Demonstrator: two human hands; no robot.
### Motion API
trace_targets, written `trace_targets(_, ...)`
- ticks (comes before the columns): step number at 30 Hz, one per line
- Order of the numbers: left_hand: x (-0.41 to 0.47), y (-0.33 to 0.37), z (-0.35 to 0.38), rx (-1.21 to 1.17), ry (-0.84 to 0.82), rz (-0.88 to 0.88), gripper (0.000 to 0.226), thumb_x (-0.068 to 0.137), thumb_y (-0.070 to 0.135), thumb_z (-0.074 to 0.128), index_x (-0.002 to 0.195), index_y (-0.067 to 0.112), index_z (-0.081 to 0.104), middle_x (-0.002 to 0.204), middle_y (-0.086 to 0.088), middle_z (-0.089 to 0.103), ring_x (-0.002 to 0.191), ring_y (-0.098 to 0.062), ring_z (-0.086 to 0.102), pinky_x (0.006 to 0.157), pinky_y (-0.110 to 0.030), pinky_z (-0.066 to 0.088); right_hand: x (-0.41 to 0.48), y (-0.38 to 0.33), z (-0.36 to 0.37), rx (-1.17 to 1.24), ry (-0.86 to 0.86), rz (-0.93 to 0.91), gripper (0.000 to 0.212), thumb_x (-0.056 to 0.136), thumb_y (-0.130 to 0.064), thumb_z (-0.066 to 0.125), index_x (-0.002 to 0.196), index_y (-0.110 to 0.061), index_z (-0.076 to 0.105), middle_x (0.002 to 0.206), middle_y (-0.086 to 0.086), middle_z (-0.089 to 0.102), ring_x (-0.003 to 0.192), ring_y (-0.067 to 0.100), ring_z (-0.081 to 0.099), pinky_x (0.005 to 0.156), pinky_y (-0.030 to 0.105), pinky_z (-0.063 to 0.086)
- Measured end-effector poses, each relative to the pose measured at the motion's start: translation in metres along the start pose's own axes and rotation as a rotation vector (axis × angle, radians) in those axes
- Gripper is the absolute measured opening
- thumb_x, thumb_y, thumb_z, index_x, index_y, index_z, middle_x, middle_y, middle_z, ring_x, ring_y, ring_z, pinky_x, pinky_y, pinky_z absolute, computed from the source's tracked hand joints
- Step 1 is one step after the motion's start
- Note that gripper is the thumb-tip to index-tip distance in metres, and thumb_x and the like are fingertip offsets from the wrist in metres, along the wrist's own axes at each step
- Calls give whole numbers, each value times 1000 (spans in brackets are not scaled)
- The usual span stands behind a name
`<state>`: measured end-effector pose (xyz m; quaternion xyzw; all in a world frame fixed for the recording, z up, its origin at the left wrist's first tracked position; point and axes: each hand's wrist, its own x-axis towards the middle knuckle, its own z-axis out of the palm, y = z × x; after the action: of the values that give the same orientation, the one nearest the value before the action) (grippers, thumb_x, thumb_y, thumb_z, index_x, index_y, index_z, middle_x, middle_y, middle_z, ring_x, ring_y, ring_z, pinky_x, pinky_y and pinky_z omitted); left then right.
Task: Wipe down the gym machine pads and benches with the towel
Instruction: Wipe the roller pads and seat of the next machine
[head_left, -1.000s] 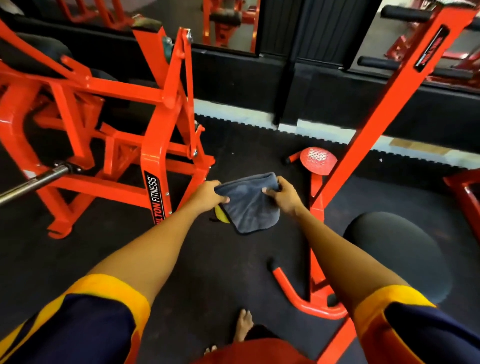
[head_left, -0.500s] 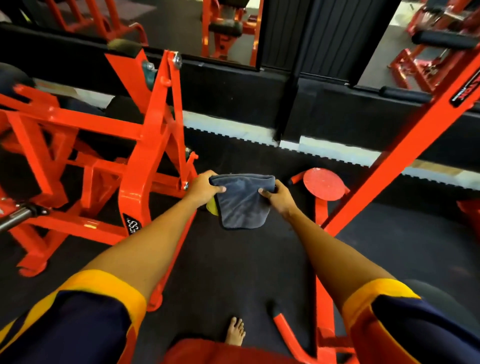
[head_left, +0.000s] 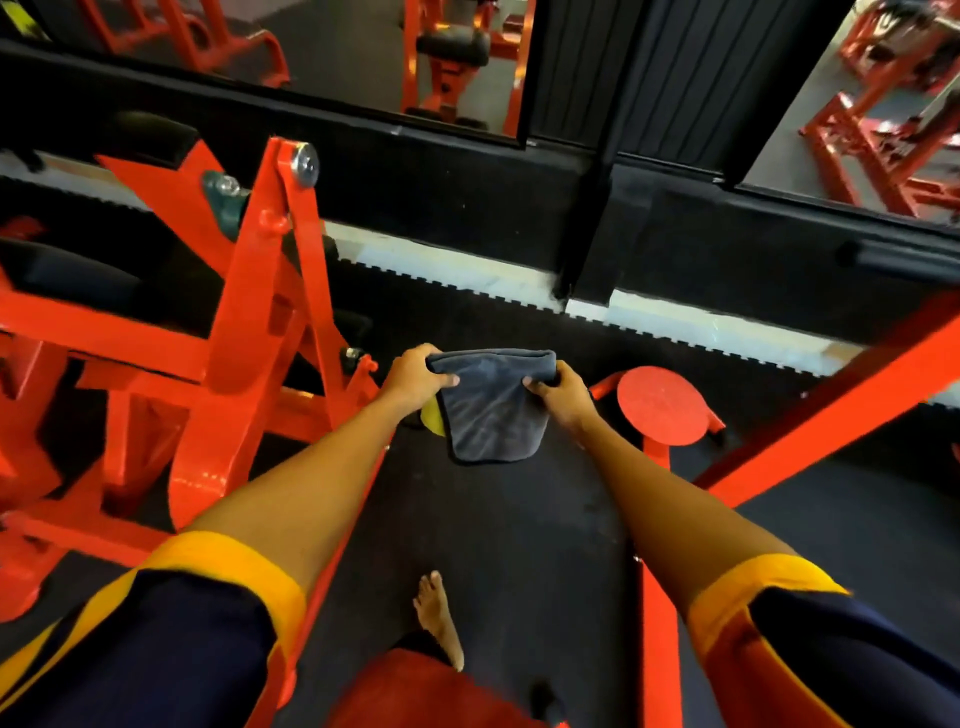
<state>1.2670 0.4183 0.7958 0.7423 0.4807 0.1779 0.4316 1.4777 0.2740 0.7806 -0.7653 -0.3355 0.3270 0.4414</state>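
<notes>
We hold the grey towel (head_left: 493, 410) up over the floor, touching no pad. Our left hand (head_left: 415, 376) pinches its 9 o'clock corner and our right hand (head_left: 563, 395) its 3 o'clock corner, fingers curled on cloth. The black pad (head_left: 67, 283) at 9 o'clock likely still awaits wiping.

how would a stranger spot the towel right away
Start at the big orange machine frame on the left, then look just right of it. Between the left hand and right hand hangs the towel, the only soft dark grey cloth among hard orange metal.
</notes>
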Motion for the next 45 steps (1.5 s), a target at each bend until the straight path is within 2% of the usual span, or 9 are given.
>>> trace_targets(4, 71, 3, -7, -9, 11, -50, 34, 80, 18, 86, 108, 10, 68, 99, -5, 66, 94, -23, 61, 79, -34, 49, 76, -19, 9, -54, -31, 3, 36, 95, -24, 72, 128, -17, 59, 122, 4, 68, 113, 22, 65, 99, 41, 55)
trace_targets(13, 180, 4, -26, -62, 79, -155, 35, 80, 17, 85, 108, 7, 66, 105, -12, 68, 97, -25, 62, 77, -32, 44, 211, -59, 29, -128, -118, 20, 42, 98, -23, 70, 136, -17, 56, 132, 10, 64, 121, 27, 60, 102, 44, 51)
trace_targets(17, 234, 0, -31, -88, 110, -222, 36, 82, 18, 84, 111, 7, 66, 104, -9, 65, 97, -24, 59, 78, -33, 43, 288, -64, 49, -165, -204, 17, 48, 97, -27, 72, 141, -17, 54, 136, 10, 63, 124, 30, 60, 105, 47, 51)
trace_targets(20, 280, -4, -36, -106, 166, -283, 38, 82, 20, 85, 112, 7, 65, 110, -12, 67, 103, -29, 63, 83, -37, 50, 350, -73, 65, -194, -281, 2, 55, 97, -29, 71, 146, -16, 50, 142, 11, 59, 128, 32, 58, 105, 47, 51)
trace_targets(22, 310, -4, -40, -117, 208, -314, 36, 82, 19, 85, 109, 8, 65, 109, -13, 68, 105, -31, 64, 80, -35, 48, 392, -81, 74, -202, -323, -15, 57, 97, -28, 71, 148, -16, 49, 144, 12, 58, 131, 33, 56, 107, 49, 50)
trace_targets(30, 405, -6, -61, -118, 347, -404, 36, 83, 23, 84, 112, 8, 67, 115, -15, 68, 108, -31, 63, 80, -33, 45, 511, -126, 110, -207, -408, -58, 53, 98, -27, 70, 145, -16, 50, 143, 12, 58, 130, 33, 56, 104, 46, 50)
trace_targets(35, 470, -24, -75, -98, 370, -457, 39, 82, 26, 85, 113, 10, 67, 113, -12, 68, 105, -29, 64, 77, -31, 43, 586, -145, 144, -226, -482, -53, 50, 98, -28, 70, 142, -14, 50, 141, 13, 58, 127, 35, 58, 104, 48, 51)
trace_targets(41, 550, -55, -90, -85, 242, -495, 32, 77, 29, 87, 92, 16, 62, 97, -10, 69, 91, -26, 65, 75, -37, 49, 662, -161, 191, -262, -532, -49, 50, 100, -23, 68, 145, -12, 49, 144, 15, 56, 131, 37, 54, 105, 47, 48)
trace_targets(45, 593, -70, -105, -104, 142, -535, 34, 80, 23, 83, 102, 17, 58, 98, -5, 62, 87, -20, 58, 67, -33, 44, 703, -168, 226, -320, -585, -71, 43, 98, -24, 69, 136, -11, 54, 136, 16, 61, 127, 38, 58, 105, 53, 50)
